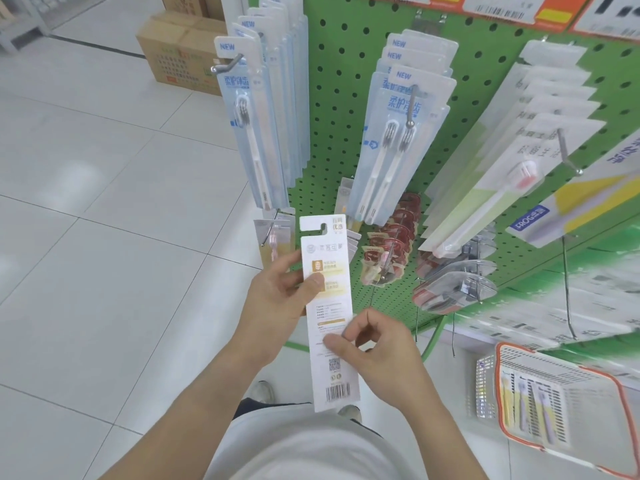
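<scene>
White card packaging: we record one long toothbrush pack (330, 313), printed back towards us, held upright in front of the green pegboard (332, 140), below its hanging packs (263, 133). Our left hand (273, 299) pinches its upper left edge, thumb on the face, fingers behind. Our right hand (377, 344) pinches the right edge lower down, thumb and curled fingers clamped on the card. An orange basket (498, 393) sits near right.
</scene>
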Demonstrator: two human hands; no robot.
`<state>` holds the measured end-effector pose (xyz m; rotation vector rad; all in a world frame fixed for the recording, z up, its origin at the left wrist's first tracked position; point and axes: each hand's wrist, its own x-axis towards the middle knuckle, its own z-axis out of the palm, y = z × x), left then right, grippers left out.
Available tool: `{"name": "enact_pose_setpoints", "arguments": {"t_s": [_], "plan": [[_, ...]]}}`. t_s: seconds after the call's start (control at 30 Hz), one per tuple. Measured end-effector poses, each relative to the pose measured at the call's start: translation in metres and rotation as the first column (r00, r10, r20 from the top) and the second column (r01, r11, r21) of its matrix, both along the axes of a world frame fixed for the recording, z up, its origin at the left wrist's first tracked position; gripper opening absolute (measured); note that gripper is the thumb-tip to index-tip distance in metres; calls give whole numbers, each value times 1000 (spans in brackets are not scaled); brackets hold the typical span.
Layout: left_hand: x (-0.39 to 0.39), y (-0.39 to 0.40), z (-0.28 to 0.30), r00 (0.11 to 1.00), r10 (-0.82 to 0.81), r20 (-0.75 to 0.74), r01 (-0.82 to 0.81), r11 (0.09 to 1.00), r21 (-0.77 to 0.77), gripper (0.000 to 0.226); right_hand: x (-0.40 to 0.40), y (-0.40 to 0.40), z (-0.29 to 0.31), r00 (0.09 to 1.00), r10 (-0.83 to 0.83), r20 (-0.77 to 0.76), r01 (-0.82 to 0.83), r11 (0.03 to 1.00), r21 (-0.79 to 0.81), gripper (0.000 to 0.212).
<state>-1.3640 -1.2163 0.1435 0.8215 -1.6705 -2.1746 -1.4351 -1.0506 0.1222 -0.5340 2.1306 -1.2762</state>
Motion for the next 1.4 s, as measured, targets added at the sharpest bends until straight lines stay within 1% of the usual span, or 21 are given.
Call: {"name": "enact_pose_setpoints", "arguments": {"t_s": [0.1,0.17,0.23,0.3,0.4,0.53,0.73,0.97,1.1,1.4], "plan": [[0,-2,-3,999,28,24,-29,999,46,33,-2,3,3,998,34,59,-32,998,-49,36],[0,-3,-5,999,22,33,-26,995,96,30,-4,2,5,991,-4,135,22,991,-135,41],[2,-2,-5,999,20,36,-25,990,137,28,-5,1,9,977,-27,210,73,974,-214,35],[3,-1,-6,999,5,35,-11,988,155,28,-4,2,12,962,6,273,63,968,-243,29],[5,2,-4,999,-31,39,23,985,173,28,-3,6,12,934,76,350,19,965,-260,30],[5,0,-2,999,-34,30,28,979,200,28,-2,7,14,897,81,435,62,950,-305,29],[9,1,-5,999,-20,38,13,984,176,31,0,8,14,873,56,484,105,948,-299,27],[13,2,-6,999,-5,41,-3,981,194,35,3,10,15,858,48,511,130,943,-308,14],[15,4,-3,999,-21,38,15,988,155,35,5,12,13,862,51,504,125,943,-309,18],[18,10,3,998,-63,31,60,995,86,30,13,15,5,868,57,494,121,939,-320,17]]}}
